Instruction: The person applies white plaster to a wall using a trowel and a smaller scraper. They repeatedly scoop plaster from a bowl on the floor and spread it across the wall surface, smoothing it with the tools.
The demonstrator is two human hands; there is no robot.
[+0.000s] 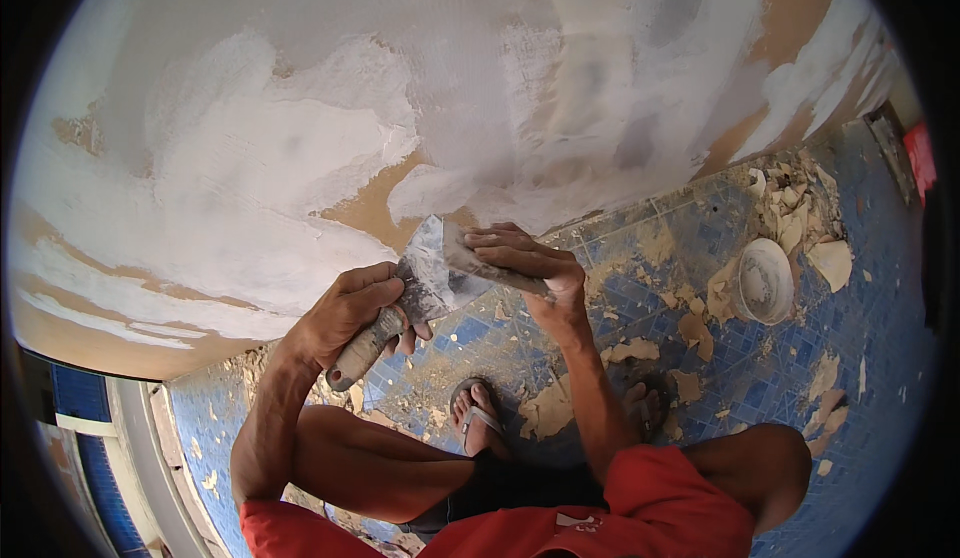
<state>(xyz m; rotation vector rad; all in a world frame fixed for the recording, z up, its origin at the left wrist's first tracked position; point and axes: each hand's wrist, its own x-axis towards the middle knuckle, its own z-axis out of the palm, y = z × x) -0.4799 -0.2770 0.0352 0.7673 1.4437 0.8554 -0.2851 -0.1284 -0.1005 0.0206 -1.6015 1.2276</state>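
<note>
My left hand (348, 310) is closed around the handle of a putty knife (428, 276), its wide metal blade smeared with whitish filler and angled up to the right. My right hand (532, 260) grips a thin, flat greyish spreader (492, 271) along its length. The spreader's edge lies against or just over the right side of the putty knife's blade. Both tools are in front of the lower part of a wall (290, 148), coated with patches of white and grey filler over tan areas.
On the right, a round white bowl (766, 282) with whitish residue stands on the blue tiled floor (640, 248). Beside it lies a heap of broken flakes (795, 203). More peeled pieces (548, 406) are scattered around my sandalled feet. A pale door or window frame (150, 458) stands at lower left.
</note>
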